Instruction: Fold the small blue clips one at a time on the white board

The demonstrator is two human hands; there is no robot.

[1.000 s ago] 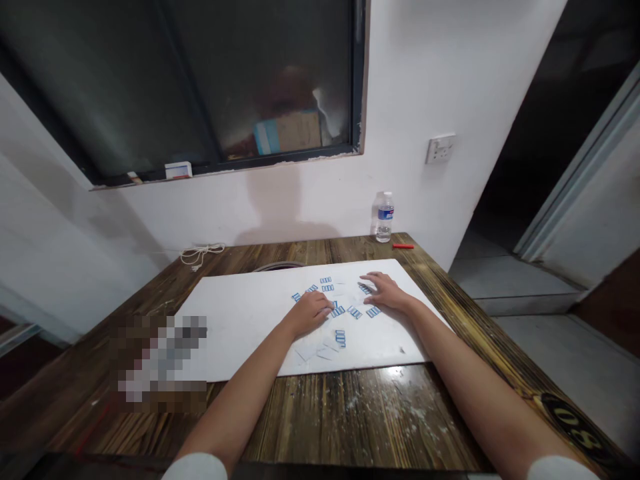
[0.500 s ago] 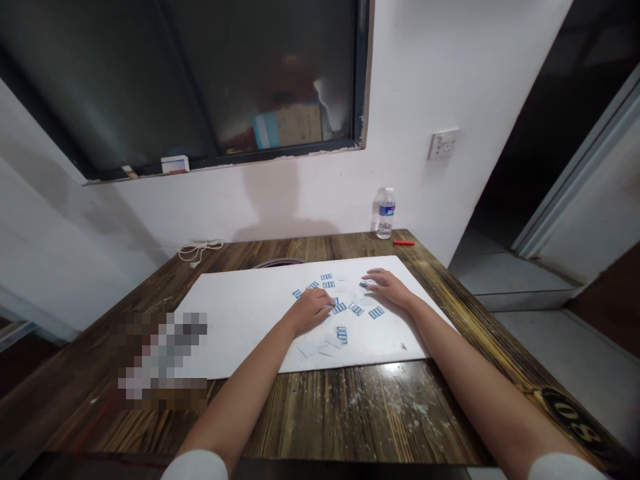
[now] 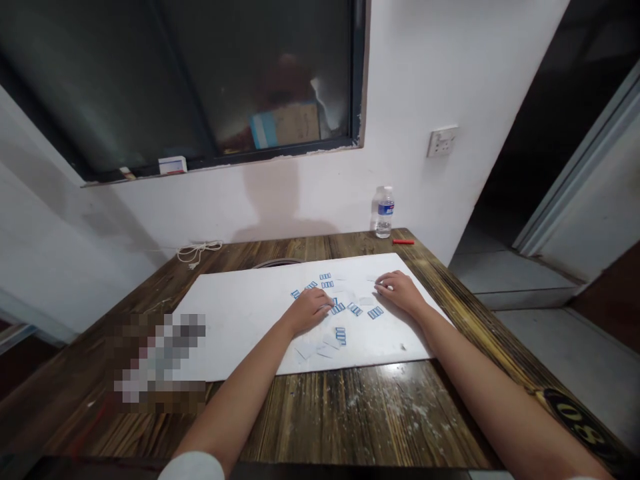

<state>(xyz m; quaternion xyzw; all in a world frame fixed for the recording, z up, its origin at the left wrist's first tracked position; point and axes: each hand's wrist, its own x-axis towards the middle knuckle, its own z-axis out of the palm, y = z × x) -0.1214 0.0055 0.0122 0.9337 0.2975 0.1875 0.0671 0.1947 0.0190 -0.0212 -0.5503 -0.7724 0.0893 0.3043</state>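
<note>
My left hand [image 3: 309, 311] rests low on the white board [image 3: 240, 320], thumb and fingertips drawn together at a small blue-edged white piece [image 3: 335, 302]. Beside those fingertips lies a blue-striped cluster [image 3: 339, 309] of similar pieces. Further right, my right hand [image 3: 399, 291] has its fingers bent toward the thumb above the board; whatever they may hold is too small to make out. Between the hands are two more clusters, one tilted [image 3: 355, 309] and one nearer the right wrist [image 3: 375, 313]. Another cluster [image 3: 341, 335] lies closer to me.
Faint thin slips [image 3: 313, 349] lie near the board's front edge. The board is on a dark wooden table [image 3: 350, 413]. Along the back are a white cord [image 3: 197, 251], a water bottle [image 3: 385, 213] and a red stick-like object [image 3: 403, 242]. A blurred-out patch covers the board's left end.
My right hand has moved a little to the right. The blue piece at its fingertips no longer shows, and a pale slip is uncovered. My left hand has stayed put.
</note>
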